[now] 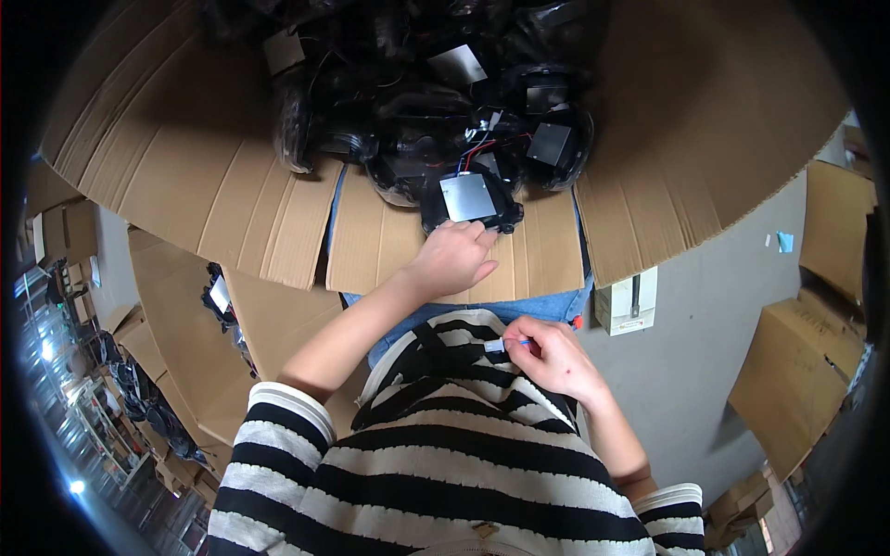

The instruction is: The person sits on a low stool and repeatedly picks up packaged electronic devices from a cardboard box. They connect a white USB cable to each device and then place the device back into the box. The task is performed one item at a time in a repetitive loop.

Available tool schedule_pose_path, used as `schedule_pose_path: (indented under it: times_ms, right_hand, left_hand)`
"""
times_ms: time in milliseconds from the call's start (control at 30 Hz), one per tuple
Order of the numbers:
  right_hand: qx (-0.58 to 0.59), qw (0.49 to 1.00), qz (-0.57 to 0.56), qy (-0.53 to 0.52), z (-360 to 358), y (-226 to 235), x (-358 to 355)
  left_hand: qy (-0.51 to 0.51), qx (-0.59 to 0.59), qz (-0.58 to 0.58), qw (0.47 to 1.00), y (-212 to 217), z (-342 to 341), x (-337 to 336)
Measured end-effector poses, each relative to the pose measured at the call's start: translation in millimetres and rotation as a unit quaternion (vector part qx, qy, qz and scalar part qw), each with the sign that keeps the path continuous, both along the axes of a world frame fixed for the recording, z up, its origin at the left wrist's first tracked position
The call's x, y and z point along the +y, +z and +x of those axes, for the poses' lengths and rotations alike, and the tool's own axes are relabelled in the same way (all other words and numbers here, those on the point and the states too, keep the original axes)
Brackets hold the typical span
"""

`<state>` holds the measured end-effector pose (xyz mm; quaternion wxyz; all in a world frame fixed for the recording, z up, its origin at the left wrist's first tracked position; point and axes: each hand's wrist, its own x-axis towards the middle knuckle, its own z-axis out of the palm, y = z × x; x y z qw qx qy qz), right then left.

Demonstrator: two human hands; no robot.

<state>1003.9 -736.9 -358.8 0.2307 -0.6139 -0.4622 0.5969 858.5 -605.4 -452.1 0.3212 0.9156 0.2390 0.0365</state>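
Several black moulded units, many in clear plastic film, lie heaped on cardboard in front of me. The nearest is a black unit (428,211) bearing a square silver metal plate (468,196), with red and blue wires (475,155) behind it. My left hand (454,261) rests its outstretched fingers on this unit's near edge, below the plate, with the thumb apart. Close to my waist, my right hand (554,360) is closed in a pinch around a small white-and-blue piece (495,346); its exact kind is unclear. The fingers partly hide it.
Wide cardboard flaps (667,213) spread left and right of the heap. At my left stands an open cardboard box (181,306) with black parts inside. More cardboard boxes (788,380) stand on the grey floor (686,343) at right, near a pale printed box (632,304).
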Motion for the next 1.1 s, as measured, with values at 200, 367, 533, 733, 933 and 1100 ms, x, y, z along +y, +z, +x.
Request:
schedule_pose_path:
  times_ms: [200, 367, 533, 733, 933, 1100]
  right_hand:
    - [0.018, 1.000, -0.006, 0.009, -1, -3, -2]
    - [0.024, 0.999, 0.035, -0.013, -3, -6, -2]
    - [0.019, 0.998, 0.048, -0.020, -5, -4, -3]
    - [0.019, 0.999, 0.040, -0.014, -1, -4, -2]
    - [0.016, 0.999, 0.045, -0.005, -1, -4, -1]
    - [0.032, 0.999, 0.015, 0.006, -3, 10, -1]
  left_hand:
    - [0.245, 0.023, 0.005, 0.969, -20, 11, 58]
    - [0.259, 0.367, -0.087, 0.889, -23, 52, 97]
    - [0.323, 0.294, -0.119, 0.892, -60, 49, 90]
    - [0.225, 0.023, -0.187, 0.956, -15, 8, 54]
    - [0.204, -0.159, -0.105, 0.960, 37, -14, 3]
    - [0.319, -0.139, -0.432, 0.832, 54, -51, -37]
